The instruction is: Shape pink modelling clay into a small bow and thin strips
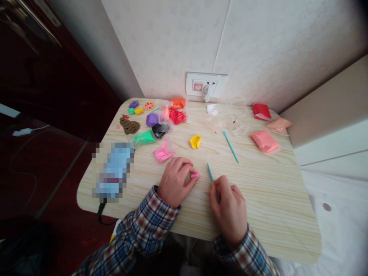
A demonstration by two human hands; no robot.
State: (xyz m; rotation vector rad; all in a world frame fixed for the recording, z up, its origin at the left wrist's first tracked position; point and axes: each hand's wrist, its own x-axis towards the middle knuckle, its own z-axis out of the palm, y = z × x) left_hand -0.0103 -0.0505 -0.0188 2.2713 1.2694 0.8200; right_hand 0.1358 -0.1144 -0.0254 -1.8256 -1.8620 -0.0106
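Between the thumb and fingertips of my left hand point(175, 180) is a small piece of pink clay point(195, 175), just above or on the table. My right hand point(229, 207) grips a thin teal clay tool point(211, 173), its pointed tip angled away from me and apart from the clay. A yellow clay piece with a cupped shape point(195, 142) lies beyond my left hand. Close by on the left is an opened bag of pink clay point(163, 151). A second teal tool point(230, 147) rests on the table beyond my right hand.
On the wooden table point(276, 207), bags of green point(144, 137), black, purple and red clay lie at left, near a brown clay coil point(130, 125) and small clay shapes. A blurred-out device point(115, 170) sits at the left edge. Pink point(265, 140) and red packs are at right. A wall socket point(206, 84) is behind.
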